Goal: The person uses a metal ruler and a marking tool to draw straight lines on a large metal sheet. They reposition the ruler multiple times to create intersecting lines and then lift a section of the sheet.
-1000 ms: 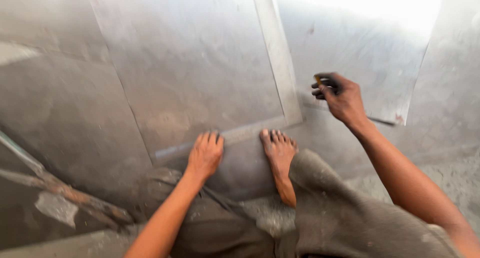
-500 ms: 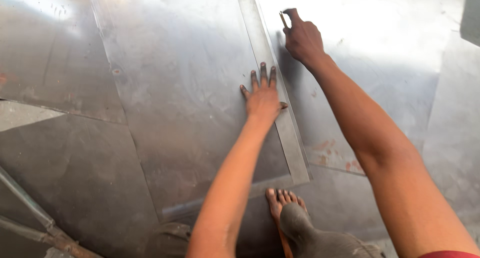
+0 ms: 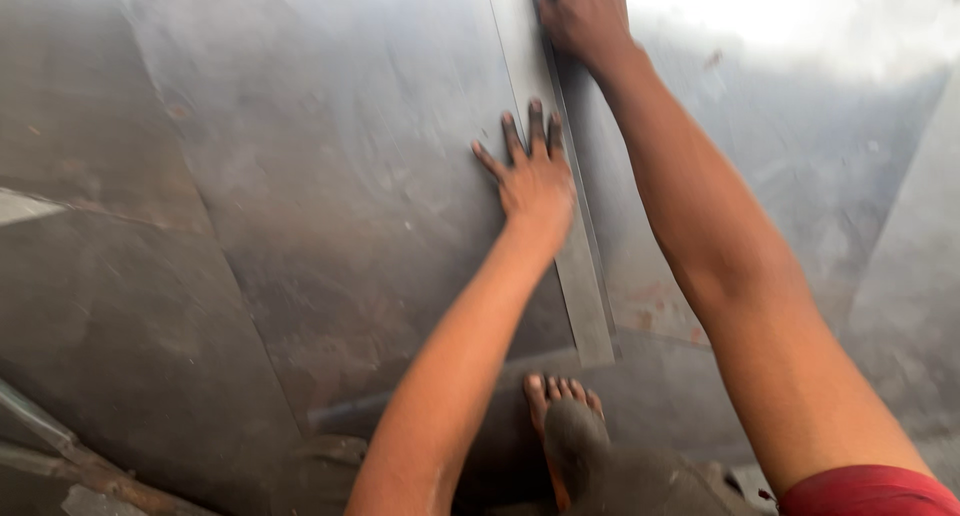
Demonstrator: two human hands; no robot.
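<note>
**Two hands at a straight metal strip on sheet metal**

Head view, the only view.

1. Metal strip [image 3: 560, 176]: long, narrow, flat and grey. It lies on a large metal sheet [image 3: 330, 176] and runs from the top edge of the picture down to a squared end near the person's foot. It lies flush on the sheet, so its long edge serves as a straight guide.

2. Left hand [image 3: 532, 176]: laid palm down, fingers [image 3: 512, 136] spread wide and flat. They rest partly on the strip and partly on the sheet just to its left. It grips nothing; the spread, pressing pose looks meant to pin the strip against sliding.

3. Right hand [image 3: 585, 16]: at the top of the picture, on or at the strip's right edge, well above the left hand. The fingers are curled closed. Whether they hold a tool cannot be told, since the spot is cut by the frame edge and washed out by glare.

4. Foot [image 3: 562, 416]: bare, planted on the sheet just below the strip's lower end, likely steadying the sheet under the person's weight.

5. Surroundings: further overlapping grey sheets on the floor; rusty bars [image 3: 70, 456] at lower left; a red garment [image 3: 870, 491] at lower right.
</note>
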